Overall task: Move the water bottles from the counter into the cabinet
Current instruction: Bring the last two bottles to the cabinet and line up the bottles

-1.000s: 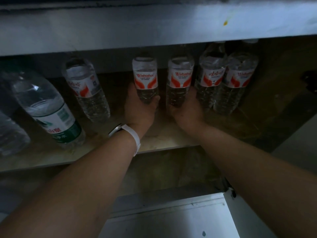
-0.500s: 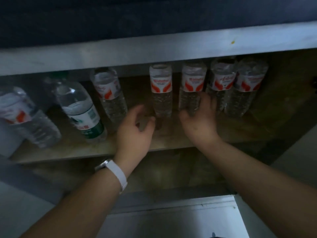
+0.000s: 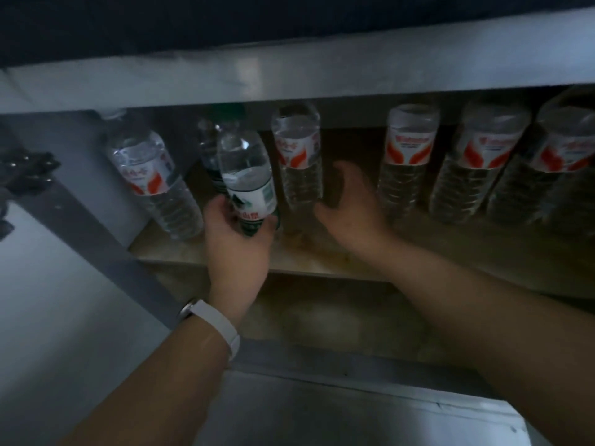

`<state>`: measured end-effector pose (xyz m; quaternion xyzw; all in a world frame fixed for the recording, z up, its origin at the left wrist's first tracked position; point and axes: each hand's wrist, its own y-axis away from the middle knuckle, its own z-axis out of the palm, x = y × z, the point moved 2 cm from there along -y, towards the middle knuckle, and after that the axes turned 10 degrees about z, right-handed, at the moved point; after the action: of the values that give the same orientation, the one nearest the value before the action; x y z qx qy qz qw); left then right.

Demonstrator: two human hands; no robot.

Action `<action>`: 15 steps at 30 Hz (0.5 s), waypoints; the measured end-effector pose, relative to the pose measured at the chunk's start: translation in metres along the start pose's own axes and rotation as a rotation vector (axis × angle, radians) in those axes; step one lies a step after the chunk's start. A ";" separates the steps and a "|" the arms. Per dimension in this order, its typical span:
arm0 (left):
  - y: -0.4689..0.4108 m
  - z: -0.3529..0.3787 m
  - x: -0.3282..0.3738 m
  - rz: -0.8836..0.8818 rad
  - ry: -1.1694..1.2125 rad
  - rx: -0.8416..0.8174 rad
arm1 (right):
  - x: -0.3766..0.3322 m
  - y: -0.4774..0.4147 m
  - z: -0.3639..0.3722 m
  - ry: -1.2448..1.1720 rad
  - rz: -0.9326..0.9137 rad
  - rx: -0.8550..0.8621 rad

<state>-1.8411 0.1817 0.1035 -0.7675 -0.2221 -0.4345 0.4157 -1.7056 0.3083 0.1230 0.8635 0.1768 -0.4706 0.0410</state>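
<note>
Several clear water bottles stand on the cabinet shelf [image 3: 322, 262]. My left hand [image 3: 236, 239] grips the base of a green-labelled bottle [image 3: 246, 175] near the shelf's left. Another green-capped bottle [image 3: 209, 149] stands half hidden behind it. My right hand [image 3: 347, 210] is open, fingers curved beside a red-labelled bottle [image 3: 299, 156], not closed on it. One red-labelled bottle [image 3: 151, 175] stands at the far left. Three more red-labelled bottles, the nearest one [image 3: 407, 159], line the right side.
The counter's thick grey edge [image 3: 289, 72] overhangs the shelf just above the bottle caps. An open grey cabinet door [image 3: 74, 284] with a dark hinge [image 3: 25, 172] hangs at the left. A lower shelf [image 3: 322, 320] lies below, dim.
Both hands let go of the two middle red-labelled bottles and drew back. My left hand then moved left and took hold of the green-labelled bottle. The view swung left.
</note>
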 end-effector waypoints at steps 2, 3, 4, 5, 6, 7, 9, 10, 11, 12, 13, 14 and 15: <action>-0.003 0.003 -0.007 -0.014 -0.023 -0.044 | -0.002 -0.012 0.015 -0.022 -0.017 -0.026; -0.003 0.004 -0.009 -0.024 -0.049 -0.053 | -0.004 -0.016 0.021 -0.042 -0.020 -0.043; -0.003 0.004 -0.010 -0.030 -0.075 -0.059 | -0.005 -0.022 0.027 -0.052 -0.012 -0.054; -0.004 0.004 -0.010 -0.035 -0.098 -0.062 | -0.005 -0.027 0.035 -0.050 0.002 -0.057; -0.004 0.003 -0.010 -0.035 -0.116 -0.062 | -0.005 -0.032 0.041 -0.046 0.022 -0.055; -0.004 0.003 -0.011 -0.031 -0.130 -0.062 | -0.005 -0.036 0.047 -0.039 0.037 -0.042; -0.004 0.002 -0.010 -0.016 -0.149 -0.055 | -0.006 -0.043 0.055 -0.033 0.054 -0.010; -0.004 0.002 -0.010 -0.008 -0.157 -0.050 | -0.008 -0.044 0.056 -0.037 0.058 -0.001; -0.004 0.002 -0.010 -0.004 -0.160 -0.047 | -0.008 -0.046 0.057 -0.032 0.065 0.013; -0.004 0.003 -0.010 -0.003 -0.160 -0.044 | -0.008 -0.048 0.057 -0.021 0.072 0.024; -0.003 0.004 -0.010 -0.006 -0.158 -0.040 | -0.008 -0.048 0.056 -0.014 0.074 0.030; -0.003 0.004 -0.011 -0.011 -0.156 -0.034 | -0.007 -0.049 0.056 -0.011 0.080 0.028; -0.002 0.005 -0.012 -0.016 -0.154 -0.029 | -0.008 -0.048 0.055 -0.007 0.075 0.024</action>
<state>-1.8465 0.1876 0.0933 -0.8027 -0.2532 -0.3807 0.3828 -1.7695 0.3385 0.1037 0.8683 0.1385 -0.4738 0.0489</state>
